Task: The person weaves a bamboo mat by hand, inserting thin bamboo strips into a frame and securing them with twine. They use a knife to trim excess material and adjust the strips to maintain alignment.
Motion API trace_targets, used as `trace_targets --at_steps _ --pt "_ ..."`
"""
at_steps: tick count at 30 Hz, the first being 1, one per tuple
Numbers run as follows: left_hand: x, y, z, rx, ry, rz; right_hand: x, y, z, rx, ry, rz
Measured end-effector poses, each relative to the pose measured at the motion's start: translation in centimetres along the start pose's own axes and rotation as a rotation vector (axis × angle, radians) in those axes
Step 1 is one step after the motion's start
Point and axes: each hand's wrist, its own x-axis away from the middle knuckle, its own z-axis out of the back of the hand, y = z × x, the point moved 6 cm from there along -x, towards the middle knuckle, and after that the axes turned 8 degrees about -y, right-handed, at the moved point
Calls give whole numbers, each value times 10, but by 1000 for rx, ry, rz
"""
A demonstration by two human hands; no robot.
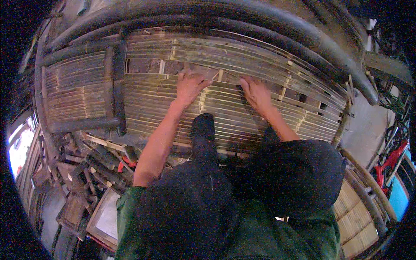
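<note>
A wide panel of split bamboo slats [151, 99] lies before me, with a long gap between its far and near rows. My left hand [189, 88] is at the near edge of this gap, its fingers bent over the edge slat and its thumb reaching to the right. Farther right, my right hand [257, 94] has its fingers curled at the same edge slat, pointing toward the gap. Pale cross strips [220, 75] show inside the gap between the hands. The undersides of both hands are hidden.
Thick dark bamboo poles [277, 32] frame the far side. A smaller slatted panel [76, 89] adjoins on the left. Cut bamboo pieces [102, 167] are heaped at lower left. My dark-clad leg [203, 138] reaches onto the slats. Red and blue items [392, 162] stand at right.
</note>
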Motion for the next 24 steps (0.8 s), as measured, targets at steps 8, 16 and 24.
trace_targets --at_steps 8,16,24 --pt "18 -19 30 272 197 -38 -16 13 -46 331 -159 51" --pt "70 -154 69 -221 336 155 -12 -20 -16 153 -294 -148" --pt "65 -158 60 -253 342 176 -18 -2 -29 260 -314 -123"
